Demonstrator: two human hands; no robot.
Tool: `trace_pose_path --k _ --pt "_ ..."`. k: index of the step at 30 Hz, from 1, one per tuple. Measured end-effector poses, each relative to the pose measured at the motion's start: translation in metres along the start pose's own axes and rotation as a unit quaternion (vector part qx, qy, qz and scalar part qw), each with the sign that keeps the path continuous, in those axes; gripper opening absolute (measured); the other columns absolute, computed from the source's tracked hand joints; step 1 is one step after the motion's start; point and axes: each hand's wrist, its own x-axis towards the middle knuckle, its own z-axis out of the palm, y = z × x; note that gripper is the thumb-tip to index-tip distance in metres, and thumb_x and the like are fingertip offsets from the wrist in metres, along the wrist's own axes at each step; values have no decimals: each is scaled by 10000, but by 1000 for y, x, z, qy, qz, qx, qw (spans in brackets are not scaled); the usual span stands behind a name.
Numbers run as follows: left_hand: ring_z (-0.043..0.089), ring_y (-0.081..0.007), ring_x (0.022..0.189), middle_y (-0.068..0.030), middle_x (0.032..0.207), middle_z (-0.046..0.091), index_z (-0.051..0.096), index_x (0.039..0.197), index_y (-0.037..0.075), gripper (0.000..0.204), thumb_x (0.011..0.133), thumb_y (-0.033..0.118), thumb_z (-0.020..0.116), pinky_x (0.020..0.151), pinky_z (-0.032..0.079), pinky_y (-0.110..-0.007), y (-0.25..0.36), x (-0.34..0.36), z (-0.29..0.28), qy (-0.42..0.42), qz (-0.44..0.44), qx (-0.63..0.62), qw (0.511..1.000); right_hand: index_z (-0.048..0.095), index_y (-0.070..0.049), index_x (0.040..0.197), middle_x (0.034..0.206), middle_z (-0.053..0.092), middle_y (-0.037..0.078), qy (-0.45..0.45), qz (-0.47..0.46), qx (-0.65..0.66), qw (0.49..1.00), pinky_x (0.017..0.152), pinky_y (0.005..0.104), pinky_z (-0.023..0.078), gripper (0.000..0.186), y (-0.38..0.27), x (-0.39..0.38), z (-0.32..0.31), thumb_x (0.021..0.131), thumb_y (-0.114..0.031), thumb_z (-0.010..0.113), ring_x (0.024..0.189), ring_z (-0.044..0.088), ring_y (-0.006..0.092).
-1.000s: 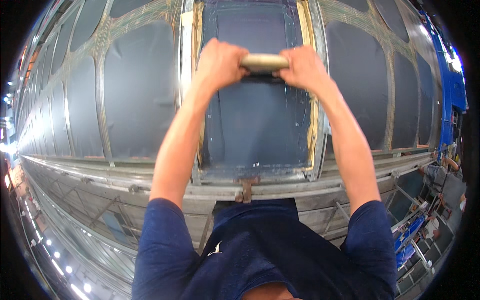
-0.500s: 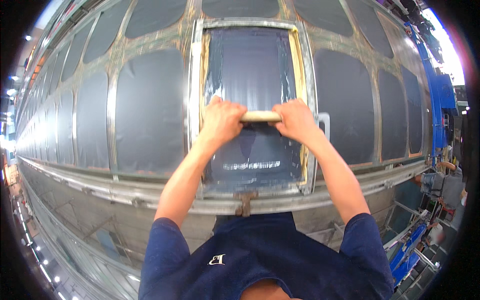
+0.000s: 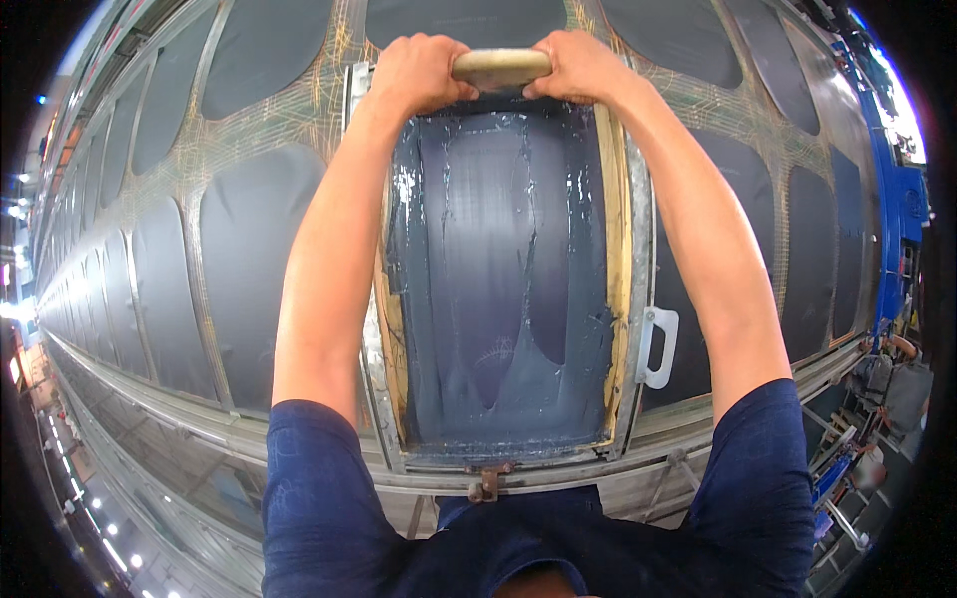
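A screen-printing squeegee (image 3: 501,68) with a pale wooden grip lies crosswise at the far end of a screen frame (image 3: 628,389). My left hand (image 3: 419,75) is closed round its left end, my right hand (image 3: 578,68) round its right end. Between my forearms stretches the mesh (image 3: 478,249), smeared with dark blue-grey ink. The ink is thick along the sides and near end, with streaks and a pointed tongue in the middle. Yellowish tape (image 3: 616,299) lines the frame's inner edges. The squeegee's blade is mostly hidden under the grip and my fingers.
Dark rounded panels (image 3: 254,279) lie in rows on the long table, left and right of the frame. A white handle (image 3: 658,347) juts from the frame's right side. A metal rail (image 3: 239,424) with a rusty clamp (image 3: 488,483) runs along the near edge. Blue machinery (image 3: 902,239) stands far right.
Both hands have pushed the squeegee away from me, from mid-screen to the far end. My arms are stretched further out, and more inked mesh shows on the near side.
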Motion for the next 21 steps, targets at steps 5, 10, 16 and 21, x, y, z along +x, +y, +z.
trace_pose_path --k 5,10,16,21 --pt "692 -368 832 -125 809 726 764 977 177 318 724 349 850 754 529 -482 13 -37 8 36 25 41 998 731 -77 961 722 698 142 17 23 -29 999 688 428 536 352 -35 -42 3 753 -337 844 682 700 303" --pt "695 -343 780 -102 762 709 753 911 194 246 706 290 850 714 542 -463 53 -136 25 41 41 30 998 713 -93 891 717 685 156 67 -33 -48 996 673 449 533 294 -66 -142 48 765 -330 835 707 694 340" --pt "667 -287 704 -68 693 657 658 734 131 150 671 128 794 743 467 -434 141 -323 51 55 49 -1 997 712 -114 856 777 693 116 23 -31 -54 998 810 459 499 193 -146 -318 104 723 -210 814 816 680 337" --pt "627 -224 809 -6 829 655 662 826 140 234 632 79 780 805 422 -390 178 -405 58 47 47 17 998 736 -77 989 948 721 116 27 -36 74 996 893 439 493 321 -173 -392 118 727 -222 850 979 668 316"
